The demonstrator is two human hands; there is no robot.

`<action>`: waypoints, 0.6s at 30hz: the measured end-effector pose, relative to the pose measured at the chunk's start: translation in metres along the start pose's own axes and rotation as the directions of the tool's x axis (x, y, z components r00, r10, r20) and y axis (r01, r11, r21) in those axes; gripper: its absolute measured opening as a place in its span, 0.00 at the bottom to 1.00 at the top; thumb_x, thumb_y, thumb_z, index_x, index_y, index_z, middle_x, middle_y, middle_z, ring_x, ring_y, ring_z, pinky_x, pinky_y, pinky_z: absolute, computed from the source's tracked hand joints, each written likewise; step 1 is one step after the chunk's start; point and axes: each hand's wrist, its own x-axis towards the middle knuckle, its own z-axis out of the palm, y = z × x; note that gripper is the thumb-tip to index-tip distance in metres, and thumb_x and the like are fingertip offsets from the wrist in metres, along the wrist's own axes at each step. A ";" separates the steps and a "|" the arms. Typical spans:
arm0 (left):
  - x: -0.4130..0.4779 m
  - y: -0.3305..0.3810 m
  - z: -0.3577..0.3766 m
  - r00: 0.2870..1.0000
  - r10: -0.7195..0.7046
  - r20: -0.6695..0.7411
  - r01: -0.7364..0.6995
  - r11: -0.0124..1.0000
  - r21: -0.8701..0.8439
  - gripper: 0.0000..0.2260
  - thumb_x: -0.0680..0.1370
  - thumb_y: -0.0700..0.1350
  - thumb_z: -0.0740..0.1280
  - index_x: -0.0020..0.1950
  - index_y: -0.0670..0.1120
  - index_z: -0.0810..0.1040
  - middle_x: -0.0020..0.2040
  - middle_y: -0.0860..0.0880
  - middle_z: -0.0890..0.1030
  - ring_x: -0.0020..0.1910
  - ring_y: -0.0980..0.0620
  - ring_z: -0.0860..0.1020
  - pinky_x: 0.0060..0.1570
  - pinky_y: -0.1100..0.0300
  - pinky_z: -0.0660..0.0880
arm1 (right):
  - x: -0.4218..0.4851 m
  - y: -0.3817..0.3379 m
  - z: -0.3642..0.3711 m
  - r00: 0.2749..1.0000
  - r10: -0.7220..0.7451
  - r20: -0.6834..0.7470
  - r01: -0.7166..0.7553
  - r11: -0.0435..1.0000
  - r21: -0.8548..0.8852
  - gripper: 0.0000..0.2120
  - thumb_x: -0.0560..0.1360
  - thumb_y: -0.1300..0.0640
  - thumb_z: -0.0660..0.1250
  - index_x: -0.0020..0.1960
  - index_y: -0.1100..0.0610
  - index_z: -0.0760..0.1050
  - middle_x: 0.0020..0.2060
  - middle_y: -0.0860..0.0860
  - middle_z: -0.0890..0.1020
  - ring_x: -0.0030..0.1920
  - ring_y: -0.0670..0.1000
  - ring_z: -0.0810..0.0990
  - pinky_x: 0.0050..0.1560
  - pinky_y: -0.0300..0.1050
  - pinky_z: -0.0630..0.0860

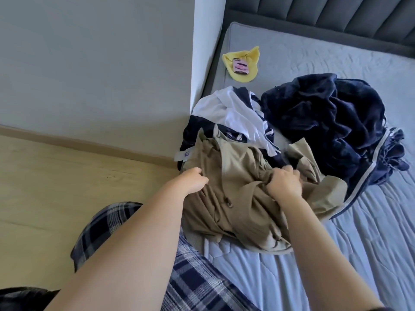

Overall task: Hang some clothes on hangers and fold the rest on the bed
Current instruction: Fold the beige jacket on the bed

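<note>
A crumpled khaki garment with a drawstring [242,189] lies at the near left edge of the bed [336,254]. My left hand [195,179] grips its left side with curled fingers. My right hand [285,180] clutches a bunch of its fabric near the middle. Behind it lies a white and navy garment [233,113]. A dark navy fleece garment with a white stripe [325,126] is heaped to the right.
A yellow cloth [246,72] with a pink phone [240,66] on it lies near the bed's far left corner. A grey padded headboard [336,16] runs along the back. Wood floor [56,187] and a grey wall are on the left.
</note>
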 end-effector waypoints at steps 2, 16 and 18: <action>0.002 0.004 0.006 0.999 0.029 0.036 -0.030 0.999 0.033 0.24 0.80 0.50 0.60 0.76 0.50 0.62 0.74 0.48 0.65 0.69 0.45 0.67 0.65 0.54 0.66 | -0.002 -0.020 -0.003 0.978 -0.093 -0.186 0.105 0.993 0.060 0.18 0.73 0.64 0.59 0.63 0.63 0.71 0.64 0.60 0.70 0.65 0.63 0.66 0.65 0.54 0.62; 0.021 -0.002 -0.005 0.954 -0.105 -0.280 0.112 0.994 0.008 0.10 0.80 0.41 0.60 0.54 0.41 0.79 0.53 0.44 0.79 0.49 0.46 0.76 0.49 0.57 0.73 | 0.020 -0.054 0.055 0.998 -0.021 0.063 -0.034 0.657 0.753 0.07 0.68 0.71 0.59 0.38 0.62 0.73 0.34 0.54 0.76 0.41 0.53 0.75 0.35 0.40 0.65; 0.027 0.001 -0.008 0.927 -0.100 -0.361 0.096 0.995 -0.030 0.12 0.80 0.41 0.59 0.57 0.41 0.80 0.55 0.44 0.79 0.53 0.45 0.76 0.47 0.59 0.71 | 0.013 -0.043 0.058 0.989 -0.119 0.089 0.004 0.623 0.782 0.12 0.67 0.74 0.58 0.35 0.59 0.74 0.31 0.49 0.77 0.36 0.46 0.74 0.32 0.30 0.67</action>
